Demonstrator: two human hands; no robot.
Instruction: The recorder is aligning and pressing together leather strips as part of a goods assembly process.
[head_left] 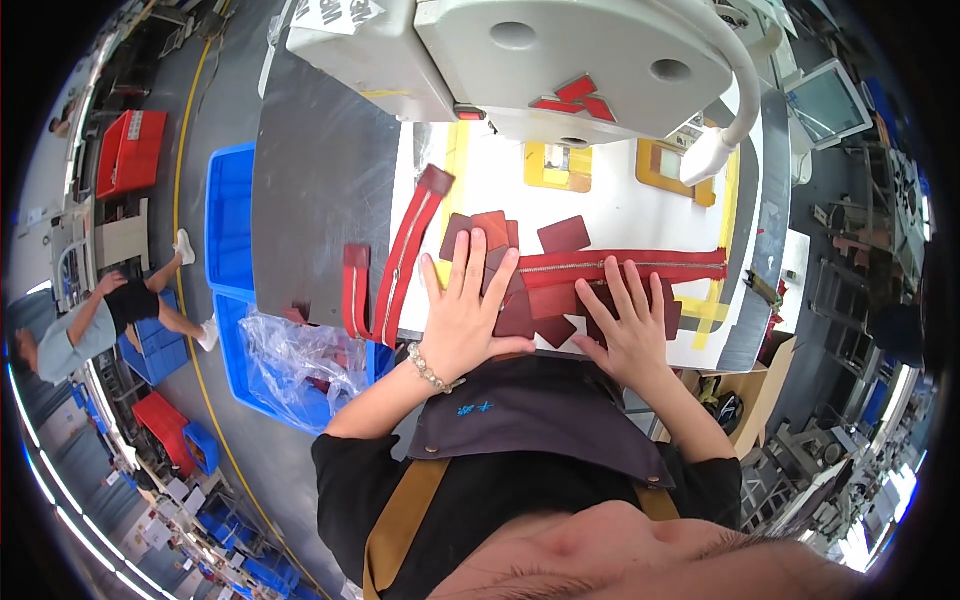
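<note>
My left hand [465,315] lies with fingers spread over several small dark red leather patches [490,228] on the white work surface. My right hand [632,330], its fingers also stretched out, rests on more patches along the lower edge of a red zipper [660,264]. That zipper lies straight across, with metal teeth down its middle. To the left of my left hand, a second red zipper [400,262] is bent into a U, with dark red leather tabs at its ends. One loose patch [564,234] sits just above the straight zipper.
A large pale sewing machine head [570,70] overhangs the far side of the table. Below it are two yellow-framed plates [558,166]. Blue bins [230,225] stand at the left, one with clear plastic bags [310,365]. A person [90,315] walks along the aisle beyond.
</note>
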